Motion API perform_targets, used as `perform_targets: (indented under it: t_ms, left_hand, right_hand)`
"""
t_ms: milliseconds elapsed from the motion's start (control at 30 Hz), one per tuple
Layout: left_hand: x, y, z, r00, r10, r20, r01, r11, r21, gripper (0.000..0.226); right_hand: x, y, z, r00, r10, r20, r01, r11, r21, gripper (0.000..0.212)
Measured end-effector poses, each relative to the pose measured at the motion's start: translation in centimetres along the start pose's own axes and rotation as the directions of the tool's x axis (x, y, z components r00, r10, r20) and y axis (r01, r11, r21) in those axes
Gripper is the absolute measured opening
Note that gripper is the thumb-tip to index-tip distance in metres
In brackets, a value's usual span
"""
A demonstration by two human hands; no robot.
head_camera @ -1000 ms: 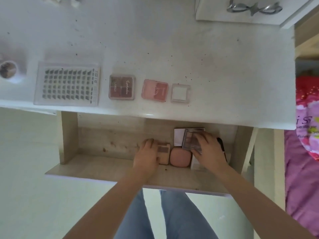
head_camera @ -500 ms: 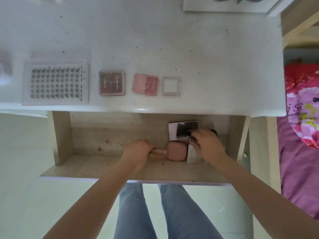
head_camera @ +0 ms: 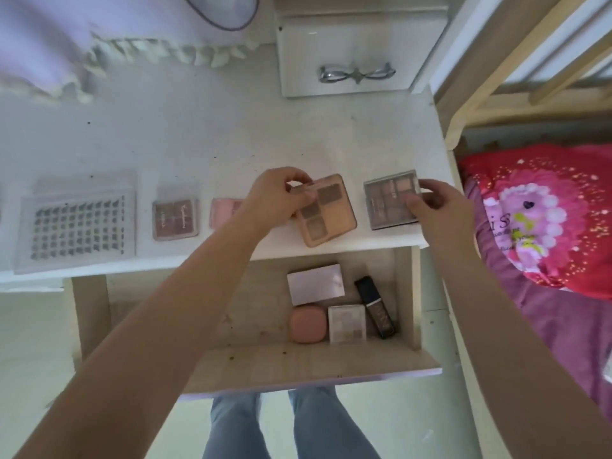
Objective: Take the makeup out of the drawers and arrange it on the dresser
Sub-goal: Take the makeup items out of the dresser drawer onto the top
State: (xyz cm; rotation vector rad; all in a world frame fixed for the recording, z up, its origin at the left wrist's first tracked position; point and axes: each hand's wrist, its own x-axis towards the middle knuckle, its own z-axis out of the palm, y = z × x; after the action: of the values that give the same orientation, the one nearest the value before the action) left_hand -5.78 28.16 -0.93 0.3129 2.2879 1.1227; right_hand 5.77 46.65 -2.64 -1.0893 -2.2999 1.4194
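Two hands gripping palettes over dresser (head_camera: pixel 231 134) front edge: left hand (head_camera: pixel 275 200) pinching peach eyeshadow palette (head_camera: pixel 326 210), right hand (head_camera: pixel 437 207) pinching grey-brown palette (head_camera: pixel 390 200) w/ fingertips; drawer (head_camera: pixel 265 359) sitting open below.

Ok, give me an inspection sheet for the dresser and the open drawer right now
Surface: white speckled dresser top.
Job's things, on top: clear lash tray, small reddish palette, pink compact partly hidden by the left arm.
Job's things, in open wooden drawer: white flat box, round pink compact, small clear-lidded palette, dark tube.
Clutter: nothing seen.
Grippers: left hand holds tan four-pan palette; right hand holds grey-brown palette; both at the dresser's front edge.
Cables: nothing seen.
Surroundings: small white cabinet with silver handle, bed with pink and red bedding.
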Motion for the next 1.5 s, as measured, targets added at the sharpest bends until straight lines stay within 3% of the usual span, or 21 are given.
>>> perform_targets:
  t_ms: [100,200,400,467,533,600,667,700,767,800,867,1067,1233,1367,1500]
  left_hand:
    - [1.8,0.4,1.1,0.999,0.031,0.033,-0.037,0.979,0.202,0.023]
    - [2.9,0.4,2.0,1.000,0.019,-0.020,-0.011,0.933,0.360,0.028]
    - [3.0,0.1,3.1,0.991,0.059,-0.121,0.016,0.844,0.536,0.032]
    - [2.7,-0.3,3.3,0.982,0.106,-0.159,-0.006,0.847,0.531,0.033]
    - [1.5,-0.9,3.3,0.948,0.214,-0.234,-0.082,0.878,0.471,0.030]
    - [-1.0,-1.8,3.3,0.854,0.424,-0.302,-0.265,0.853,0.449,0.023]
    - [-4.2,-4.2,4.3,0.809,0.528,-0.258,-0.354,0.788,0.504,0.024]
    - [-5.9,-5.9,5.2,0.858,0.478,-0.187,-0.321,0.784,0.531,0.025]
    - [-8.6,-9.5,7.0,0.997,0.079,-0.011,-0.061,0.842,0.537,0.023]
    - [-9.5,-11.4,7.9,0.989,-0.134,0.068,0.079,0.849,0.522,0.023]
    - [-10.0,-14.4,9.5,0.929,-0.329,0.170,0.227,0.869,0.439,0.023]
    - [-9.1,-16.7,13.4,0.910,-0.386,0.153,0.336,0.900,0.277,0.048]
    - [-8.7,-17.9,14.5,0.903,-0.424,0.072,0.387,0.875,0.291,0.053]
    - [-8.3,-18.3,14.4,0.902,-0.422,0.092,0.401,0.896,0.190,0.052]
    - [-9.2,-17.9,13.5,0.935,-0.337,0.111,0.322,0.937,0.135,0.037]
  right_hand:
    - [0.9,1.1,0.5,1.000,-0.010,-0.012,0.008,0.994,-0.107,0.032]
    - [1.0,1.9,1.1,0.997,-0.052,-0.059,0.038,0.973,-0.226,0.031]
    - [0.6,2.2,2.2,0.980,-0.174,-0.092,0.104,0.853,-0.511,0.034]
    - [-0.1,2.4,2.1,0.968,-0.217,-0.126,0.127,0.858,-0.498,0.033]
    - [-1.8,2.6,2.1,0.929,-0.344,-0.139,0.270,0.883,-0.384,0.024]
    - [-4.6,3.3,2.7,0.869,-0.495,0.006,0.464,0.809,-0.361,0.023]
    - [-6.9,5.4,4.3,0.794,-0.511,0.329,0.607,0.692,-0.391,0.022]
    - [-7.6,6.6,5.3,0.760,-0.406,0.508,0.627,0.662,-0.410,0.024]
    - [-8.1,9.1,7.0,0.684,-0.128,0.718,0.620,0.620,-0.480,0.042]
    - [-7.9,10.0,7.7,0.668,-0.072,0.741,0.619,0.607,-0.499,0.049]
    - [-7.2,11.0,9.0,0.657,-0.049,0.753,0.641,0.561,-0.523,0.058]
    - [-6.1,12.3,9.9,0.663,0.009,0.749,0.655,0.477,-0.586,0.064]
    - [-5.3,12.3,10.0,0.779,0.014,0.627,0.510,0.567,-0.646,0.040]
    - [-4.6,11.8,9.5,0.760,0.011,0.650,0.492,0.643,-0.587,0.031]
    - [-6.3,11.1,7.1,0.704,-0.020,0.710,0.513,0.706,-0.488,0.020]
